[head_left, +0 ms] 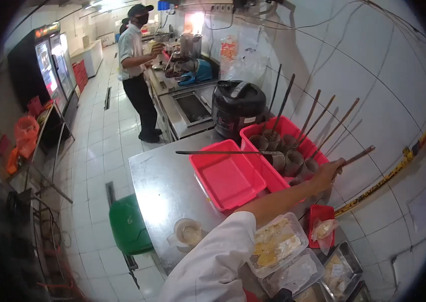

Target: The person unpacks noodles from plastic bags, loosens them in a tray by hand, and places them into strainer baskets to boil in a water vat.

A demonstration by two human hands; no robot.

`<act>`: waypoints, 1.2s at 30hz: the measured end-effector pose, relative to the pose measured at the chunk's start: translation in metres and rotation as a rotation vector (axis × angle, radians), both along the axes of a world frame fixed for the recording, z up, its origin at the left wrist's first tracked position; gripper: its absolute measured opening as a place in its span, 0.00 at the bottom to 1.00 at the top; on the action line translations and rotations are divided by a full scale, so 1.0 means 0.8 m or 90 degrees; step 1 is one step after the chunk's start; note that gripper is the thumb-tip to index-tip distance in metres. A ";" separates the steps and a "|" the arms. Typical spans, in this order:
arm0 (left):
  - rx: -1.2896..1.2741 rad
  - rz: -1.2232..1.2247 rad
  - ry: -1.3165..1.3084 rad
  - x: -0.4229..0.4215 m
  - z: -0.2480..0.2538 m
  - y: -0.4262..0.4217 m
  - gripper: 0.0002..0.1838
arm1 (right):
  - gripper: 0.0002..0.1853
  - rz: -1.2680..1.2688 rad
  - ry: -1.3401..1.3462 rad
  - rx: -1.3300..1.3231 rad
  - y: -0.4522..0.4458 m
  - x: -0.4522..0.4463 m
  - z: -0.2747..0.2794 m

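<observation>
My left arm in a white sleeve reaches across to the right, and my left hand (327, 175) is closed around a wooden stick handle (360, 155). The stick's lower end is hidden behind the hand. Just beside it, a deep pink tub (247, 133) holds several brown cylindrical cups (294, 162) with long sticks rising from them. One dark stick (218, 152) lies level across the tub and over a shallow pink tray (228, 173). My right hand is not in view.
Clear plastic boxes (301, 236), a small red basket (320, 214) and a metal tray (351, 257) stand nearby. A measuring cup (187, 232) sits on the steel table (155, 176). A black lidded appliance (238, 103), green stool (127, 226) and another person (135, 65) are farther off.
</observation>
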State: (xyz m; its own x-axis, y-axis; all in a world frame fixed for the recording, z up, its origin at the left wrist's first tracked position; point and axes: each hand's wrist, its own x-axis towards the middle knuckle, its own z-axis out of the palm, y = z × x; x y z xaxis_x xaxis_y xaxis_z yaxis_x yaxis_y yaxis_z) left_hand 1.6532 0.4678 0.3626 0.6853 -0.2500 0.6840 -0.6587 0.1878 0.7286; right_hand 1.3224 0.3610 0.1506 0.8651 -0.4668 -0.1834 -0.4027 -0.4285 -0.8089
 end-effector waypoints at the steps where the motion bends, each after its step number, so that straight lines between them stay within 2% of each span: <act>1: 0.006 0.041 -0.040 0.003 0.003 0.003 0.18 | 0.27 -0.011 0.006 0.014 0.000 -0.005 -0.002; 2: 0.007 0.084 -0.077 0.006 0.005 0.005 0.17 | 0.27 -0.018 0.009 0.024 -0.001 -0.009 -0.004; 6: 0.028 0.044 -0.061 -0.023 0.049 0.050 0.19 | 0.27 -0.044 0.015 0.060 -0.004 -0.019 -0.006; 8: -0.065 0.242 -0.330 -0.017 0.055 0.054 0.17 | 0.27 -0.063 0.019 0.084 -0.006 -0.025 -0.006; 12: -0.134 0.173 -0.233 -0.039 0.089 0.060 0.22 | 0.27 -0.093 0.031 0.126 -0.008 -0.037 -0.009; 18: -0.205 0.123 -0.332 -0.102 0.188 0.053 0.32 | 0.26 -0.144 0.041 0.182 -0.022 -0.050 -0.010; 21: -0.166 0.047 -0.256 -0.121 0.213 0.054 0.30 | 0.26 -0.195 0.034 0.227 -0.034 -0.070 -0.011; 23: -0.223 -0.047 -0.190 -0.127 0.216 0.047 0.28 | 0.26 -0.233 0.022 0.260 -0.048 -0.090 -0.010; 27: -0.305 -0.212 -0.149 -0.134 0.181 -0.002 0.28 | 0.26 -0.331 -0.066 0.364 -0.083 -0.174 0.004; 28: -0.304 -0.230 -0.097 -0.141 0.171 -0.009 0.26 | 0.26 -0.355 -0.100 0.395 -0.086 -0.200 0.015; 32: -0.287 -0.386 0.138 -0.192 0.157 -0.026 0.23 | 0.25 -0.316 -0.251 0.455 -0.096 -0.237 0.096; 33: -0.297 -0.425 0.173 -0.203 0.151 -0.038 0.23 | 0.25 -0.358 -0.149 0.388 -0.096 -0.226 0.143; 34: -0.280 -0.439 0.180 -0.212 0.146 -0.049 0.24 | 0.25 -0.355 -0.280 0.415 -0.098 -0.221 0.161; 35: -0.261 -0.443 0.183 -0.226 0.140 -0.061 0.24 | 0.27 -0.265 -0.299 0.358 -0.105 -0.224 0.191; 36: -0.252 -0.484 0.200 -0.245 0.135 -0.077 0.24 | 0.29 -0.302 -0.379 0.392 -0.098 -0.217 0.226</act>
